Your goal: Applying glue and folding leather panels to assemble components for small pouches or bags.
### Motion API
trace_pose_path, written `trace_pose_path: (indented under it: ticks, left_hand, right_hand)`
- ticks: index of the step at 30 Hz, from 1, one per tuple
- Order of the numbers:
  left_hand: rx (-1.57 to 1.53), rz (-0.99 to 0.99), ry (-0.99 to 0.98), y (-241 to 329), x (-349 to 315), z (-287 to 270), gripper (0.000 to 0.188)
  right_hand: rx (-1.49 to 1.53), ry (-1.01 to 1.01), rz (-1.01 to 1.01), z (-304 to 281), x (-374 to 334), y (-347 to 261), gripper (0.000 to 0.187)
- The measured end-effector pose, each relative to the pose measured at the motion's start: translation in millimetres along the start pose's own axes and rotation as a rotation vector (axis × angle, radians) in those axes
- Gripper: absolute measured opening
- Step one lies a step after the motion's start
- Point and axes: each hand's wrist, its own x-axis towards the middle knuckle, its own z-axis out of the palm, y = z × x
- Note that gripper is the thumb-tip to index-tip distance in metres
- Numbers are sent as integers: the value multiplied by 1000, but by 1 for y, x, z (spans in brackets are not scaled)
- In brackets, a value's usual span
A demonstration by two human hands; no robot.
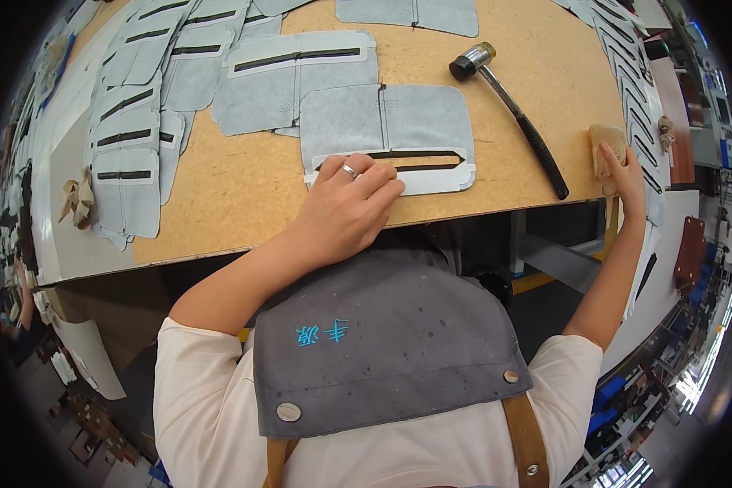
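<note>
A grey fabric-like panel [425, 114] lies by the table's near edge. It has a vertical seam, and a white-bordered slot with black edges runs along its near side. My left hand [348, 199], a ring on one finger, has its bent fingers closed together on the white border, covering the slot's left end. At the table's right edge my right hand [625, 180] grips a worn tan block [606, 146] whose material I cannot make out. Between the hands lies a hammer [522, 122] with a black-and-yellow head and a black handle, touched by neither hand.
Similar grey panels [297, 93] overlap at the far left, with more [126, 195] along the left side. Another panel [407, 15] lies at the far edge. Slotted pieces [626, 89] form a row beyond the table's right side. A crumpled brown scrap [77, 201] sits at the left.
</note>
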Motion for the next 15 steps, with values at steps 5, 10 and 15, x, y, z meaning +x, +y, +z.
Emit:
trace_pose_path:
  ticks: [5,10,15]
  left_hand:
    - [-74,-18,29,9,17,15,28]
    - [-86,-117,-17,12,35,34,23]
    - [-232,-193,-2,8,36,40,18]
  right_hand:
    - [1192,14,74,13,-36,-25,70]
    - [1675,-220,-48,60,-96,-68,78]
    - [1425,17,-99,97,-135,-86,76]
